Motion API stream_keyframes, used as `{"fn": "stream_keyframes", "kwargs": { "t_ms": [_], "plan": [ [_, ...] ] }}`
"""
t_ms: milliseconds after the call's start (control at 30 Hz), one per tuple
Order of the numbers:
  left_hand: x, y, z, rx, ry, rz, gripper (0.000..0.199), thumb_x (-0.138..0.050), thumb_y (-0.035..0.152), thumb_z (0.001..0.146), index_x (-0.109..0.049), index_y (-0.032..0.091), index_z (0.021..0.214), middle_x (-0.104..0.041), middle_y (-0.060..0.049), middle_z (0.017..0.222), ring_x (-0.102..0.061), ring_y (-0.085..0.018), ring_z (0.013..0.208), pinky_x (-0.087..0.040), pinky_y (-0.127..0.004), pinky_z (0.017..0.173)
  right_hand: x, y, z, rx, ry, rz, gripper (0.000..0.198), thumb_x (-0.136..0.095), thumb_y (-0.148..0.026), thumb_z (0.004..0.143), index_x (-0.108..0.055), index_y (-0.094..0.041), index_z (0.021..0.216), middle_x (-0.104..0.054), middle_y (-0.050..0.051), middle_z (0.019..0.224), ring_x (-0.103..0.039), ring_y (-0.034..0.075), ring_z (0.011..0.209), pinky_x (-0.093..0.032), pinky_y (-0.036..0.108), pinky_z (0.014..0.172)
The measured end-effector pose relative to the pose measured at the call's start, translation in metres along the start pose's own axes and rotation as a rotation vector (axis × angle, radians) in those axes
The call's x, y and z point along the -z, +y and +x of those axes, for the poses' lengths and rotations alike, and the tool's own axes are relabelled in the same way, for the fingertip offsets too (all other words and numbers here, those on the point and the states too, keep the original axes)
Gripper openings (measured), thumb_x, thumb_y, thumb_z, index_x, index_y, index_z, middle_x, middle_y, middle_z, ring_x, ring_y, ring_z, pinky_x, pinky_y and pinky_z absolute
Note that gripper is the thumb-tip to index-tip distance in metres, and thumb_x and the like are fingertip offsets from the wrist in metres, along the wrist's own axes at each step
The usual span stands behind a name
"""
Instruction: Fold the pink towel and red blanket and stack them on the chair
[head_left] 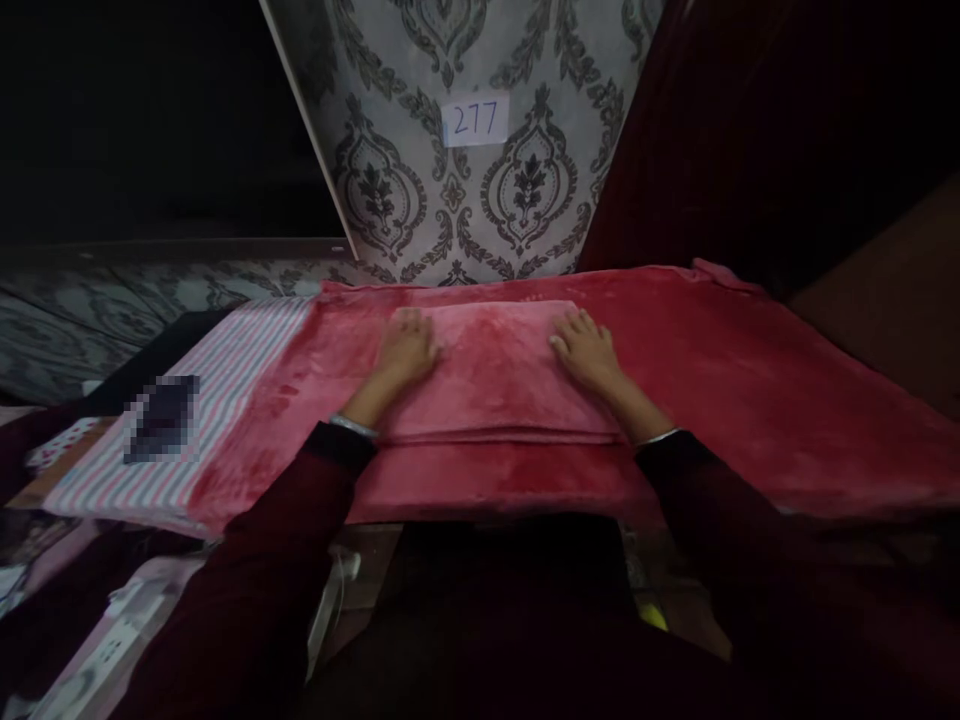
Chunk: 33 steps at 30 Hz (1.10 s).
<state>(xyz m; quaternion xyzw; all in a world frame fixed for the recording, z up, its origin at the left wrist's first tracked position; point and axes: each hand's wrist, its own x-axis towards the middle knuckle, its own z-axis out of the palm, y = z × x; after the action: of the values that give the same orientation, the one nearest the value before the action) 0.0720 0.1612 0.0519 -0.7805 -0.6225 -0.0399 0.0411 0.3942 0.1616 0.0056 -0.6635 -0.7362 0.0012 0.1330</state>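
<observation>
A pink-red plush cloth (495, 375), folded into a flat rectangle, lies in front of me on a larger red plush blanket (720, 390) spread over the table. My left hand (409, 350) rests on the folded cloth's far left corner, fingers stretched forward. On its far right corner lies my right hand (585, 348), palm down with the fingers apart. Neither hand grips anything. The near edge of the folded cloth shows stacked layers, a little back from the table's front edge.
At the left, a striped cloth (247, 350) bears a dark pixelated object (161, 420). Behind stand a large black screen (165, 120) and a patterned wall with a paper marked 277 (475, 119). A white power strip (112, 640) is low at the left.
</observation>
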Motion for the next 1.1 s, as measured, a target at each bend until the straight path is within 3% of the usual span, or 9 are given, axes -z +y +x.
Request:
{"fn": "stream_keyframes", "kwargs": {
  "t_ms": [100,200,333,500,667,867,967,1100],
  "plan": [
    [-0.013,0.055,-0.030,-0.238,0.014,-0.048,0.066,-0.040,0.047,0.104,-0.036,0.016,0.163,-0.025,-0.016,0.173,-0.016,-0.034,0.162,-0.008,-0.061,0.130,-0.008,-0.048,-0.027,0.159,-0.045,-0.005,0.057,-0.029,-0.038,0.109,-0.039,-0.026,0.163,-0.029,0.009,0.171,-0.024,0.035,0.157,-0.027,0.062,0.122],
    [-0.040,0.088,-0.056,-0.228,-0.016,-0.079,0.069,-0.042,0.050,0.103,-0.034,0.017,0.164,-0.022,-0.017,0.173,-0.016,-0.037,0.161,-0.009,-0.067,0.127,-0.024,-0.072,-0.050,0.163,-0.032,-0.042,0.057,-0.033,-0.036,0.108,-0.039,-0.029,0.163,-0.029,0.007,0.171,-0.025,0.036,0.156,-0.025,0.065,0.121],
    [-0.058,0.092,-0.068,-0.188,0.021,-0.089,0.070,-0.043,0.050,0.103,-0.031,0.021,0.165,-0.017,-0.015,0.174,-0.011,-0.038,0.162,-0.008,-0.070,0.126,-0.033,-0.074,-0.059,0.136,0.009,-0.079,0.056,-0.035,-0.036,0.107,-0.040,-0.031,0.162,-0.028,0.004,0.172,-0.024,0.036,0.157,-0.023,0.064,0.122],
    [-0.051,0.087,-0.065,-0.193,0.026,-0.111,0.068,-0.042,0.051,0.103,-0.034,0.023,0.165,-0.020,-0.013,0.174,-0.013,-0.036,0.162,-0.009,-0.066,0.128,-0.028,-0.073,-0.059,0.117,0.001,-0.092,0.055,-0.034,-0.038,0.108,-0.041,-0.032,0.162,-0.030,0.004,0.171,-0.025,0.036,0.156,-0.024,0.063,0.122],
    [-0.051,0.066,-0.085,-0.089,0.026,-0.080,0.070,-0.045,0.056,0.102,-0.037,0.024,0.163,-0.022,-0.017,0.173,-0.018,-0.036,0.161,-0.013,-0.064,0.128,-0.028,-0.052,-0.084,0.024,0.035,-0.141,0.057,-0.035,-0.046,0.108,-0.042,-0.029,0.162,-0.034,0.007,0.169,-0.026,0.036,0.156,-0.025,0.062,0.123],
    [-0.059,0.010,-0.137,0.055,0.126,-0.014,0.071,-0.053,0.050,0.099,-0.040,0.018,0.161,-0.024,-0.022,0.171,-0.020,-0.040,0.160,-0.020,-0.071,0.123,-0.041,0.004,-0.130,-0.125,0.103,-0.105,0.060,-0.033,-0.047,0.107,-0.038,-0.027,0.164,-0.029,0.009,0.171,-0.030,0.040,0.154,-0.037,0.063,0.117],
    [-0.059,-0.017,-0.146,0.017,0.110,-0.026,0.064,-0.052,0.039,0.099,-0.042,0.021,0.160,-0.030,-0.018,0.170,-0.025,-0.038,0.159,-0.027,-0.070,0.121,-0.046,0.031,-0.145,-0.031,0.099,-0.033,0.067,-0.040,-0.048,0.105,-0.029,-0.025,0.167,-0.023,0.014,0.173,-0.037,0.038,0.151,-0.041,0.059,0.115],
    [-0.059,-0.042,-0.142,-0.075,0.112,-0.076,0.061,-0.052,0.025,0.095,-0.047,0.021,0.156,-0.039,-0.015,0.167,-0.033,-0.033,0.156,-0.037,-0.057,0.122,-0.046,0.049,-0.154,0.115,0.096,0.014,0.080,-0.055,-0.048,0.098,-0.023,-0.025,0.168,-0.017,0.014,0.174,-0.034,0.036,0.153,-0.041,0.056,0.117]
  ]
}}
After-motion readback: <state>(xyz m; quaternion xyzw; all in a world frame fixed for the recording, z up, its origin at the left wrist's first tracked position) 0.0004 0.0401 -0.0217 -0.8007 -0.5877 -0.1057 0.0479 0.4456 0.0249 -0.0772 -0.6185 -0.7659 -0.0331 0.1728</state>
